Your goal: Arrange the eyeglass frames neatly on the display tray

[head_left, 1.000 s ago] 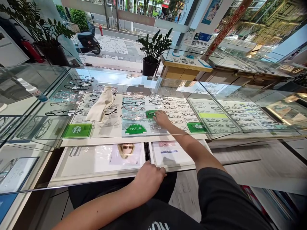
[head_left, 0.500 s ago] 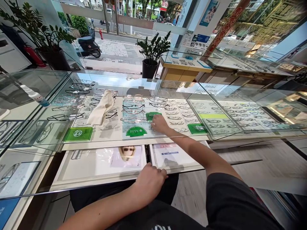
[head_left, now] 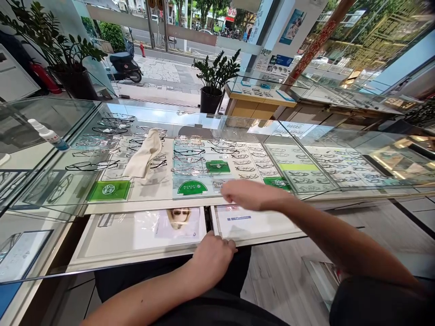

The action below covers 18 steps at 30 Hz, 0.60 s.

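Observation:
My left hand [head_left: 214, 256] is curled over the front edge of the glass counter [head_left: 146, 261], above two pulled-out drawers. Farther forward, my right hand [head_left: 251, 194] is over the counter near its inner edge, its fingers bent downward. What those fingers hold, if anything, is hidden. Just beyond it lie a green card [head_left: 218, 167] and a half-round green sign [head_left: 192, 187]. Rows of eyeglasses [head_left: 189, 151] fill the display. To the left, a cream cloth [head_left: 145, 154] is draped on the glass, with dark-framed glasses [head_left: 92, 165] beside it.
A white spray bottle [head_left: 48, 134] stands at the left. The left drawer [head_left: 112, 237] holds a printed photo sheet [head_left: 178, 222]; a sheet with a blue strip [head_left: 239, 218] shows in the right one. Potted plants [head_left: 211, 97] stand behind the counter.
My right hand has drawn back toward me and to the right, away from the green card, which now shows fully. My left hand has stayed in place.

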Motion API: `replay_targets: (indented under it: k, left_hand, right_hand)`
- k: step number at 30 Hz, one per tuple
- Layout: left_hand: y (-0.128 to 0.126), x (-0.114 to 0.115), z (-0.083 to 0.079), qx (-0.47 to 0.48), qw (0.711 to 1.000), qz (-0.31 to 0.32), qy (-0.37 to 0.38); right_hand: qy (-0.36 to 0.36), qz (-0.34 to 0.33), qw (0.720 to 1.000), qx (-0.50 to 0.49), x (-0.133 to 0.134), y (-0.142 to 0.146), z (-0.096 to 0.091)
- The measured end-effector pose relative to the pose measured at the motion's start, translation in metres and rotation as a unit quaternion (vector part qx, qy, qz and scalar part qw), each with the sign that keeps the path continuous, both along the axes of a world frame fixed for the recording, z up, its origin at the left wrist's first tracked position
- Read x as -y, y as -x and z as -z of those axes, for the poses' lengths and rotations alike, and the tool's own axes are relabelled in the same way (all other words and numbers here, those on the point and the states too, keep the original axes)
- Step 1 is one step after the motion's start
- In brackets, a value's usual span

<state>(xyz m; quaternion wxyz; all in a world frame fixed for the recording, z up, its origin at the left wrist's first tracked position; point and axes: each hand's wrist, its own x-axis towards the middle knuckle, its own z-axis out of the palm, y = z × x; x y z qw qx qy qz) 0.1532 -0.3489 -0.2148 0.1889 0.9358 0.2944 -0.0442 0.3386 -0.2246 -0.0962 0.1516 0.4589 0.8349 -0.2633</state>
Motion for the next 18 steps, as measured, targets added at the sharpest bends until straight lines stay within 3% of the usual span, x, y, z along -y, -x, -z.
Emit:
replay_targets:
  k: [2,4,6,8,12,18]
  left_hand:
    - [0.001,0.000,0.002,0.002,1.000,-0.003,-0.005]
    - [0.002,0.001,0.005,0.007,1.000,-0.005,-0.013]
    - [0.003,0.002,0.009,0.016,1.000,-0.008,-0.023]
    - [0.004,0.002,0.011,0.021,0.999,-0.013,-0.031]
    - [0.004,0.003,0.009,0.019,0.999,-0.020,-0.036]
    - [0.002,0.001,-0.003,0.004,0.999,-0.020,-0.037]
  right_hand:
    - [-0.076,0.059,0.995,0.003,-0.033,-0.012,-0.018]
    - [-0.150,0.115,0.982,0.022,-0.071,-0.025,-0.021]
    - [-0.233,0.137,0.961,0.053,-0.108,-0.035,-0.013]
    - [-0.295,0.102,0.946,0.084,-0.138,-0.042,0.000]
    - [-0.322,0.045,0.941,0.094,-0.175,-0.048,0.028]
    - [-0.305,0.054,0.947,0.086,-0.191,-0.042,0.044]
